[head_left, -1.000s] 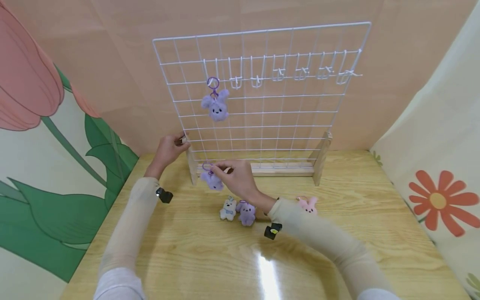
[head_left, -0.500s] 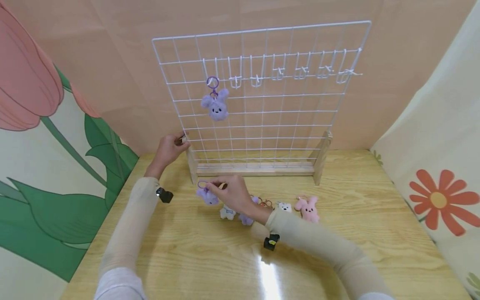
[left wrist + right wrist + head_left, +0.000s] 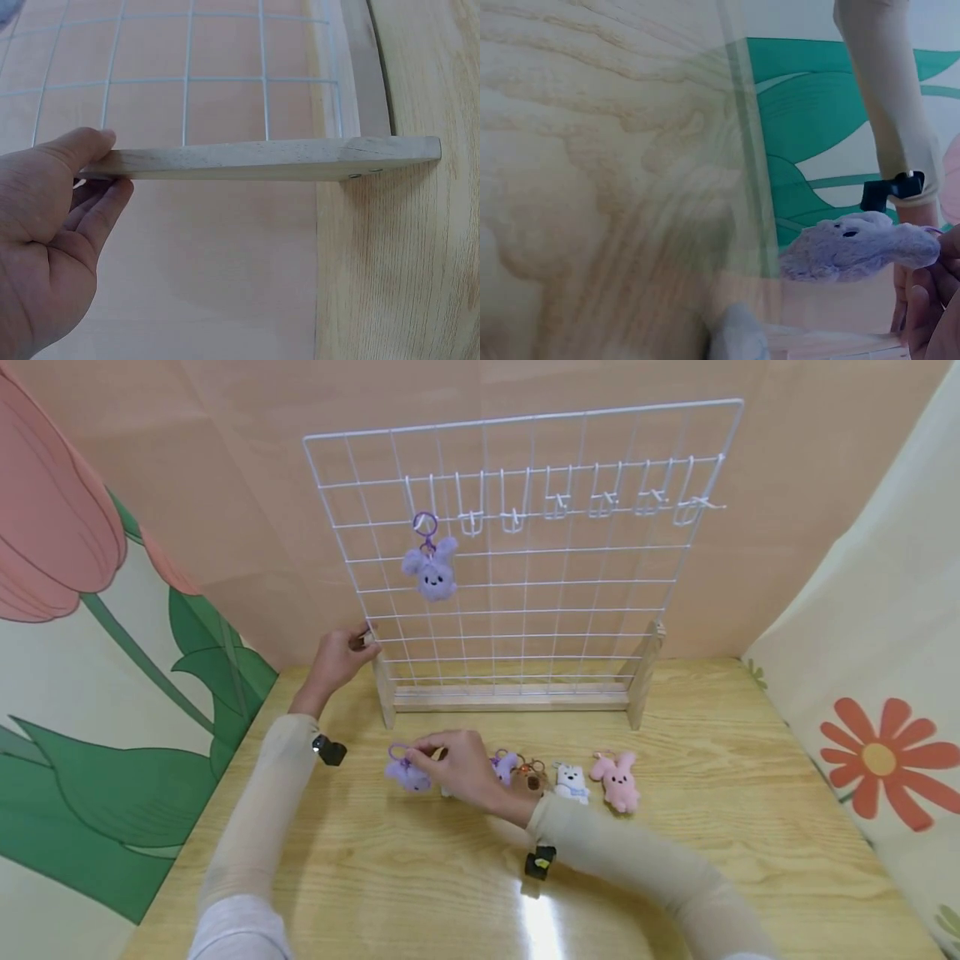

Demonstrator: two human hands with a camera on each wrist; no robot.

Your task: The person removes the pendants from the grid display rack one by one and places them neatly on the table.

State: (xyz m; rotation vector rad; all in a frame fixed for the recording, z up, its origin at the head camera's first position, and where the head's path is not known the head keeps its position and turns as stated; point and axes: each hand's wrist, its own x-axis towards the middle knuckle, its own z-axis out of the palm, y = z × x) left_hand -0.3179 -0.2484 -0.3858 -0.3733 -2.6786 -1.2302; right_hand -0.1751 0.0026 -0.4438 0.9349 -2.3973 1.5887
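Note:
My left hand (image 3: 336, 664) grips the top of the wooden side post (image 3: 247, 159) of a white wire grid rack (image 3: 517, 554), thumb on one face and fingers on the other. Low over the table, my right hand (image 3: 467, 770) pinches a purple plush keychain (image 3: 408, 775) near its purple ring; in the right wrist view the plush (image 3: 847, 249) lies sideways. Another purple bunny keychain (image 3: 435, 578) hangs from the leftmost hook. Behind my right hand, a purple plush (image 3: 504, 767) is partly covered, and a white one is almost wholly hidden.
A brown plush keychain (image 3: 529, 778), a white bear keychain (image 3: 572, 782) and a pink bunny keychain (image 3: 618, 781) lie in a row on the wooden table (image 3: 375, 877). Several white hooks (image 3: 557, 507) line the upper grid. Printed flower cloths (image 3: 877, 760) stand at both sides.
My right hand has come down and toward me from the rack's foot, bringing the purple plush keychain with it. Plushes on the right have come into sight. The left hand stays put.

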